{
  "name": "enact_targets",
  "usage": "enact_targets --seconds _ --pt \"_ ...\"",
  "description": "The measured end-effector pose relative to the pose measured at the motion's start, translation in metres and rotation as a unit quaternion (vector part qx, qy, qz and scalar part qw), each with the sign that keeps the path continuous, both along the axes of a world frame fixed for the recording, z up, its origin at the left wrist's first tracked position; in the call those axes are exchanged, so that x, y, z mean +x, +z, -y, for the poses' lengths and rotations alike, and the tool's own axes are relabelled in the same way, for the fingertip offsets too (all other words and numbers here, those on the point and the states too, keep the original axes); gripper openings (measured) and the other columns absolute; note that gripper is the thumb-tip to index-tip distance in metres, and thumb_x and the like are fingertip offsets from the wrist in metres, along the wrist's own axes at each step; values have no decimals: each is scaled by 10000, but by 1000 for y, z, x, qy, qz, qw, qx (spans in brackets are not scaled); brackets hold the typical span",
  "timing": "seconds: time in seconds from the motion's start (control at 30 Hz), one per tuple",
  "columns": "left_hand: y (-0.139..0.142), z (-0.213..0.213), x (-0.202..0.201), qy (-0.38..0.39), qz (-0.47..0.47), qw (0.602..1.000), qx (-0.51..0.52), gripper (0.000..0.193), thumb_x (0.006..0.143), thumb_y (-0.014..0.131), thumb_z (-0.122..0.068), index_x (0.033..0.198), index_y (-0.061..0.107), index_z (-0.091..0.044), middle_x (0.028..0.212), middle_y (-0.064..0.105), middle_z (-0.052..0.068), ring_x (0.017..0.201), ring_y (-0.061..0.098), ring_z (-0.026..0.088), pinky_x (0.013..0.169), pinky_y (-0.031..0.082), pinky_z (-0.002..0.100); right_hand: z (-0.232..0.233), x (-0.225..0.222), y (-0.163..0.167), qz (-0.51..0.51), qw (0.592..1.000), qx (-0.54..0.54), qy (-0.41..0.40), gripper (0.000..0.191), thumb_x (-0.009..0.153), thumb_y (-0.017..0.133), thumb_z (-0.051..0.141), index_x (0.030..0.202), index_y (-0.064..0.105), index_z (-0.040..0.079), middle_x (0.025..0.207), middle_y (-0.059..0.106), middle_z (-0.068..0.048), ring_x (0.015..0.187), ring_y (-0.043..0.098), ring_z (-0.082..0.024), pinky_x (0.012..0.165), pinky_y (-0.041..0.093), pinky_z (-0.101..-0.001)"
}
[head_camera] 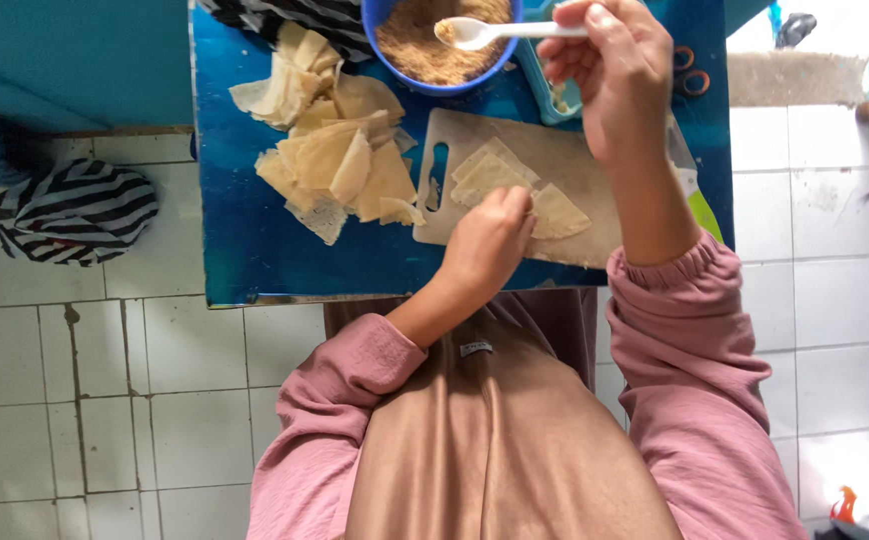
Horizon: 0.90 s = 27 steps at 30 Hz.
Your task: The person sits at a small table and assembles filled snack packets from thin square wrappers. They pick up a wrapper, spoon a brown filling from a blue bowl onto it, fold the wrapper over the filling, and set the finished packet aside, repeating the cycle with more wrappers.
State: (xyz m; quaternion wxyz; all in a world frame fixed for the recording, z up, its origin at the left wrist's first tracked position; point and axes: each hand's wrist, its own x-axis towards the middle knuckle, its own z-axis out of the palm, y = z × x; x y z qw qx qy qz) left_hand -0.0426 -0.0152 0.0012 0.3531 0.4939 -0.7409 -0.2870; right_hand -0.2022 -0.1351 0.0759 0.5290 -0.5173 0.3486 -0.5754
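My right hand [615, 75] grips a white plastic spoon [490, 33] whose bowl, loaded with brown crumbly filling, hovers over a blue bowl [387, 48] of the same filling. My left hand [490, 240] presses its fingertips on a pale dough wrapper [490, 175] lying on a light wooden cutting board [575, 150]. A folded triangular wrapper [560, 213] lies beside that hand on the board. Both sleeves are pink.
A loose pile of triangular dough wrappers [340, 150] lies left of the board on the blue table [255, 250]. A teal container [555, 100] stands behind the board. A striped cloth [70, 210] lies on the white tiled floor at left.
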Motion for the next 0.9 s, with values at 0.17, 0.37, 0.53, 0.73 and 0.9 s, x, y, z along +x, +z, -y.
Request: enact_targets --seconds 0.17,0.37,0.53,0.73,0.9 --pt "1 -10 7 -15 -48 999 -6 209 918 706 -61 1087 584 -55 989 660 143 855 692 326 745 563 397 -94 -56 -6 -6 998 38 -59 249 1170 494 156 1216 654 -29 1064 709 -161 908 726 -195 816 589 -319" --pt "5 -13 5 -5 -64 998 -13 264 919 703 -8 1158 596 -44 974 658 125 846 694 284 741 561 375 -178 -91 -19 -75 986 93 -116 296 1158 483 164 1236 656 -63 1074 701 -175 975 711 -212 889 587 -340" --pt "2 -15 -2 -3 -117 993 -8 314 937 703 30 1221 587 -37 989 661 114 847 691 251 747 571 335 -204 -92 -23 -274 958 -14 -87 255 1152 481 96 1268 635 -72 1097 698 -167 1000 702 -225 909 590 -334" --pt "1 -16 -6 1 -168 986 17 351 941 711 41 1262 586 -26 1002 666 108 853 696 202 767 583 300 -202 -80 -7 -474 845 -248 -9 190 1028 579 -22 1204 635 -66 1081 697 -193 980 691 -310 880 543 -395" --pt "2 -15 -6 -8 -206 977 46 364 939 708 40 1276 583 -18 1020 663 106 863 704 190 781 596 286 -204 -70 6 -590 721 -363 27 257 918 672 -53 1175 662 -43 1051 722 -151 956 701 -274 889 519 -413"
